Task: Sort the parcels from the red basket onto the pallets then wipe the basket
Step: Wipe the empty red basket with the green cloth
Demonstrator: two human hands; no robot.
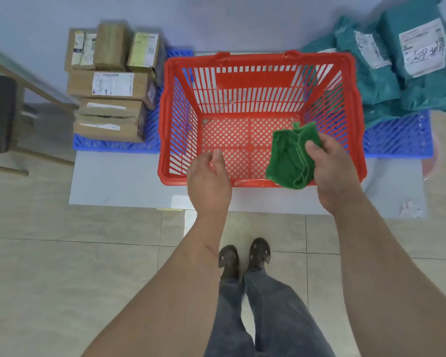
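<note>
Between two blue pallets on the tiled floor, the empty red basket (262, 119) should be steadied by the loose, empty left hand (208, 180) while the green cloth (292, 157), pinched in the right hand (332, 173), is rubbed over every wall.

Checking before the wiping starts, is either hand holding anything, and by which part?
The right hand pinches the green cloth at its right edge; the left hand holds nothing.

Beige tiled floor (62, 253), grey mat (119, 181) on it, red basket (262, 60) on mat, two blue pallets (402, 140) flanking.
</note>
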